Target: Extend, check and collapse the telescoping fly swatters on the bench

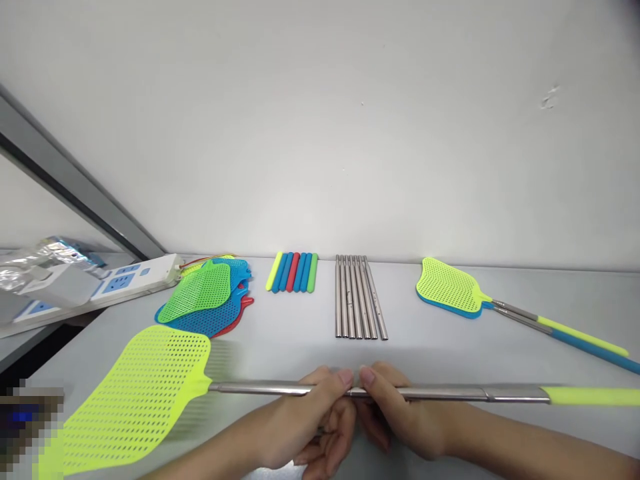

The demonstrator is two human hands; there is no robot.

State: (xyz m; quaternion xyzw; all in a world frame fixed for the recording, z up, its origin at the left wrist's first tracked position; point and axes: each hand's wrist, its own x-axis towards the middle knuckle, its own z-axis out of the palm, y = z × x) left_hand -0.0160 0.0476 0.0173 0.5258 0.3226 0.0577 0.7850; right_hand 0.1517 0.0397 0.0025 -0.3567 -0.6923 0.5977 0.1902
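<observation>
A yellow fly swatter [145,393] with a metal telescopic rod lies sideways across the front, its perforated head at left and its yellow grip at right. Around the middle of the rod, my left hand [320,420] pinches with thumb and fingers. Close beside it, my right hand [395,407] grips the same rod, the two thumbs almost meeting. Behind the hands, several bare metal rods [356,300] lie side by side. To their left is a row of coloured handle grips [293,272] in yellow, blue, red and green.
Several loose swatter heads [200,297] are piled at left, beside a white power strip [145,277] and clear plastic packaging [45,267]. Two whole swatters, a yellow one [447,285] over a blue one [595,347], lie at right. A white wall [350,133] stands behind the table.
</observation>
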